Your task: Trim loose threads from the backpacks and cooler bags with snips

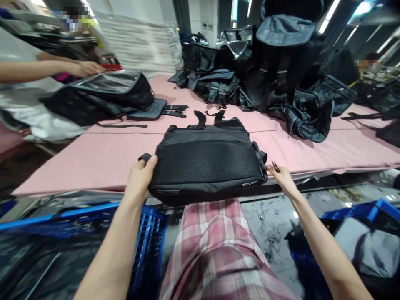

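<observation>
A black bag with a mesh panel lies in front of me at the near edge of the pink-covered table. Its two dark straps stretch out on the far side. My left hand is closed round the bag's left side, thumb on top. At the right side, my right hand holds a small dark pointed tool, apparently thread snips, with its fingertips close to the bag's side strap. Whether those fingertips also pinch the bag, I cannot tell.
Several black bags are heaped along the table's far side and right. To the left, another person's hands work at a larger black bag. Blue crates holding dark items stand below on the left and right.
</observation>
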`<state>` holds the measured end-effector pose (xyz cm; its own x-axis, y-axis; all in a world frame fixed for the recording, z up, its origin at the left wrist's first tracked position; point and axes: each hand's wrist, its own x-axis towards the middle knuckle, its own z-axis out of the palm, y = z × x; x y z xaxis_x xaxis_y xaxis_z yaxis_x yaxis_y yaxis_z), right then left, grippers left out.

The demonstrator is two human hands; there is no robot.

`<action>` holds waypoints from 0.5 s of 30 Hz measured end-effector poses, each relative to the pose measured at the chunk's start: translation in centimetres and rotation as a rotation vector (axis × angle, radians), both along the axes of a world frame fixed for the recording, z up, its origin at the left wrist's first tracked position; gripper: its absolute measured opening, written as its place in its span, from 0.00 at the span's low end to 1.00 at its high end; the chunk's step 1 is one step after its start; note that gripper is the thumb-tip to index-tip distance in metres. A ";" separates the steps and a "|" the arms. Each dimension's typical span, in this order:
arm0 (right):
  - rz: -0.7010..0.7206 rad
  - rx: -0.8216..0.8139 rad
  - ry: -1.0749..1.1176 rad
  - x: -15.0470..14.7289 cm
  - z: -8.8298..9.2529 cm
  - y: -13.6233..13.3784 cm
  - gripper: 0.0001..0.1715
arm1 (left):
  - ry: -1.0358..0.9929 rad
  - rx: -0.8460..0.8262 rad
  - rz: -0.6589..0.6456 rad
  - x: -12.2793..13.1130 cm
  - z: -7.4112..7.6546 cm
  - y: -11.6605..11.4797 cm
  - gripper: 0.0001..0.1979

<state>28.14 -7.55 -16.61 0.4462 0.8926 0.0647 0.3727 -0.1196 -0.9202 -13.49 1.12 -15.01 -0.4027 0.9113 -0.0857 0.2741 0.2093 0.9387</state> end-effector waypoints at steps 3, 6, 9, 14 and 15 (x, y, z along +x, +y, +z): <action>0.028 0.063 0.079 -1.1 0.5 2.2 0.17 | -0.168 -0.034 0.076 0.6 1.8 0.0 0.12; 0.041 0.135 0.165 -1.9 1.6 4.1 0.19 | -0.274 -0.020 0.152 1.6 3.5 -0.5 0.09; 0.030 0.215 0.246 -2.4 3.1 5.9 0.19 | -0.431 0.069 0.170 2.5 4.7 -0.5 0.03; 0.020 0.295 0.254 -0.1 8.0 8.6 0.12 | -0.519 0.199 0.153 0.1 8.0 0.8 0.10; 0.024 0.308 0.230 1.1 9.5 8.8 0.15 | -0.520 0.191 0.192 -0.9 9.2 0.9 0.13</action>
<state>29.27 1.26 -7.11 0.4597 0.8573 0.2320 0.1514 0.1817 -0.9716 -14.43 1.98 -5.78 -0.5115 0.8448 -0.1574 -0.2586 0.0234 0.9657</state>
